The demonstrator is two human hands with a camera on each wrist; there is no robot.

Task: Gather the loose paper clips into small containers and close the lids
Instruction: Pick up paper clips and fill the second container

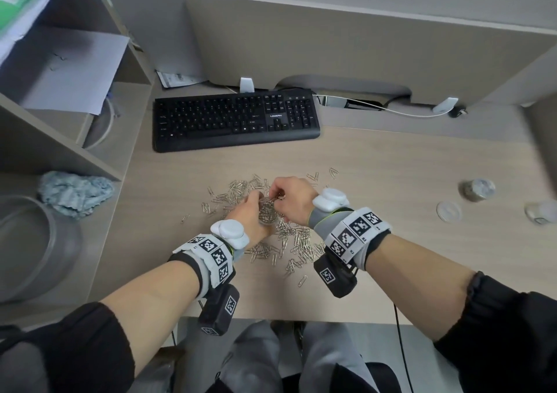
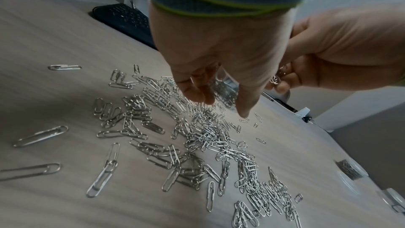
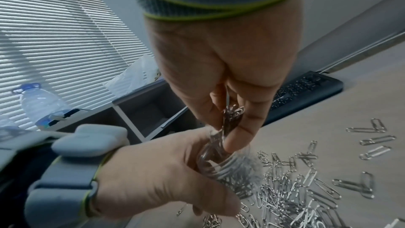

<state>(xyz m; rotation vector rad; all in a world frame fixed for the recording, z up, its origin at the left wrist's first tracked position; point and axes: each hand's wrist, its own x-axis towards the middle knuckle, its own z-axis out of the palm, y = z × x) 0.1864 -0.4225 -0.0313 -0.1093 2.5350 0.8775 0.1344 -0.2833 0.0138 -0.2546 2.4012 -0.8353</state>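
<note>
Loose silver paper clips lie in a wide pile on the desk, also seen as clips in the left wrist view. My left hand grips a small clear container partly filled with clips, just above the pile. My right hand pinches a bunch of clips at the container's open mouth. In the left wrist view the container shows between the fingers. No lid is on it.
At the right stand a filled small container, a loose clear lid and another clear container. A black keyboard lies behind the pile. A blue cloth and a large clear tub sit by the shelf at left.
</note>
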